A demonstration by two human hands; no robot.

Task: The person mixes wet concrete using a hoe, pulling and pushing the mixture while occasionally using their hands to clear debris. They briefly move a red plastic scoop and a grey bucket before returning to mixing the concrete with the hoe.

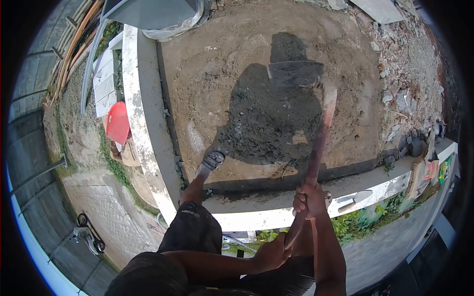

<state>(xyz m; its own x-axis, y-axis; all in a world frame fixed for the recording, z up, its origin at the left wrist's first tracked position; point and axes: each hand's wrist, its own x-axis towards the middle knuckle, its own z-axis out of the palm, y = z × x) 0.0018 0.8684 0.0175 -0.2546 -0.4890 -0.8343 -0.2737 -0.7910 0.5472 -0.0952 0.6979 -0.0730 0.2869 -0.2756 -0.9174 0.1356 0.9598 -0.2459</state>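
A hoe reaches forward over the soil, its wide dark blade (295, 74) above or against the dirt at the far end of its long wooden handle (323, 133). Wrapped round the middle of that handle is my right hand (311, 201). My left hand (272, 252) grips the same handle lower down, close to my body. Loose, darker soil (256, 128) lies heaped between the blade and me, partly under my shadow. My sandalled foot (212, 160) rests on the dirt at its left.
Low white-topped walls (143, 113) border the dirt on the left and near sides. A trowel (355, 200) lies on the near wall. Rubble (405, 98) covers the right. A grey container (153, 15) stands at the back left, a red plastic piece (117, 123) beyond the left wall.
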